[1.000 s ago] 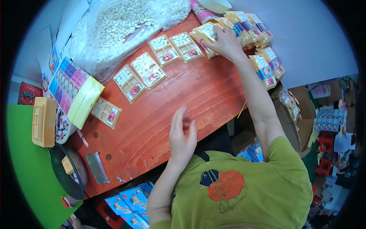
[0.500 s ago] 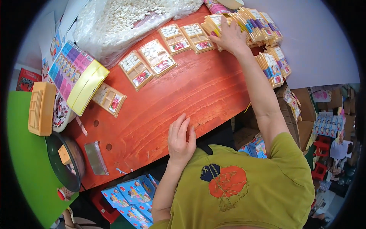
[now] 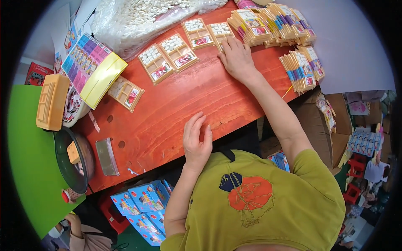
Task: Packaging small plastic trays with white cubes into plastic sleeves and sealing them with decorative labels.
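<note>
My right hand [image 3: 238, 60] reaches over the near end of a tan plastic tray [image 3: 220, 28], its thumb spread from the fingers. White pellets fill this tray's far section; the hand hides much of its near part. Three similar trays lie to its left: one beside it [image 3: 196, 26], then two side by side, the right one [image 3: 178, 42] and the left one [image 3: 149, 54]. Each shows a red-and-white picture card in a near compartment. My left hand [image 3: 197, 140] hovers near the table's front edge, fingers loosely extended and holding nothing.
Stacked filled trays [image 3: 251, 25] stand at the back right, with another stack [image 3: 297, 71] nearer the edge. A plastic bag of white pellets [image 3: 142, 16] lies at the back. Left are printed sheets [image 3: 90, 69], a single tray [image 3: 125, 93] and a dark basin [image 3: 73, 159].
My right hand has come away from the back-right stacks, moving left and nearer to the rightmost loose tray. My left hand stays almost in place. The whole view has shifted slightly.
</note>
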The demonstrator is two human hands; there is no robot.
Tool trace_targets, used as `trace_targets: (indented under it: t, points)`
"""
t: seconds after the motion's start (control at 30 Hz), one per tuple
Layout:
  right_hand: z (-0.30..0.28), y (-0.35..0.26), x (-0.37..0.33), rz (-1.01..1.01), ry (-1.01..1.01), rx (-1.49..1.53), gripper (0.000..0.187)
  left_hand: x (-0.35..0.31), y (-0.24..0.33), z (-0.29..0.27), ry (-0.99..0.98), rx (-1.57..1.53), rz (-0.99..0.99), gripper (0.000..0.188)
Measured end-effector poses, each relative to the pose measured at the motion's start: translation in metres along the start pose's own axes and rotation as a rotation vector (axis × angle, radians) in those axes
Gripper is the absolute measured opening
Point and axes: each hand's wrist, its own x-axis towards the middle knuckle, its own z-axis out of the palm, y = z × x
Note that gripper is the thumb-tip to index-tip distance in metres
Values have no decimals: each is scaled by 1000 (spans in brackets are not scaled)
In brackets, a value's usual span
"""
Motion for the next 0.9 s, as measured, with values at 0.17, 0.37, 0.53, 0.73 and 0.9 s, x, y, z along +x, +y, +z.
trace_targets:
  t: [0.17,0.37,0.53,0.73,0.9]
  points:
    - [-42,-35,-44,-48,-68,74,48,1,7,-15,54,-90,-125,25]
    - [-86,-72,-88,-131,-98,196,45,24,-16,-65,338,-248,-396,19]
    - [-96,-81,-58,-160,-110,425,38,97,-73,-159,838,-223,-361,33]
    - [-78,-148,25,-341,-206,825,34,157,-115,-227,847,-296,-618,36]
    - [-35,-225,84,-480,-59,971,30,148,-103,-205,826,-467,-706,30]
